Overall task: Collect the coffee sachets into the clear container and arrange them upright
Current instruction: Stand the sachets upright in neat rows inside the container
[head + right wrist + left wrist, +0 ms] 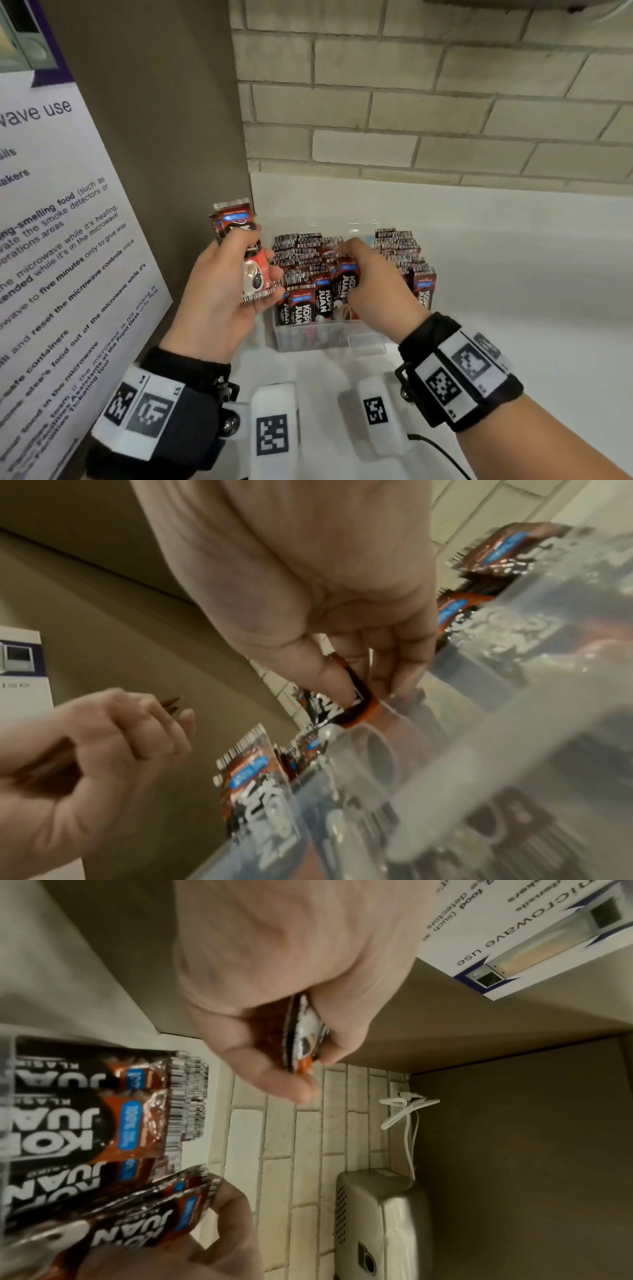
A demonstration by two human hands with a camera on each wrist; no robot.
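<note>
Op: Left grip (219, 294) clutches a spare sachet bundle (245, 250); right grip (373, 284) pinches one sachet (347, 286) into the clear container (329, 337) on my bench (513, 274).

Sup: Progress?

Op: Mostly done, I reckon — rows upright, bundle left.

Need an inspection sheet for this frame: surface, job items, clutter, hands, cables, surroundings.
Surface: white counter, bare where visible.
Job's things: clear container on the counter, packed with upright coffee sachets; more sachets still in both hands.
Clutter: nothing seen.
Grippers: left hand grips a small stack of sachets beside the container; right hand pinches one sachet at the container's front row.
Cables: black lead trailing from the right wrist rig; white cable against the brick wall.
Surroundings: brick wall behind, brown panel with microwave-use notice on the left, metal appliance in the left wrist view.
</note>
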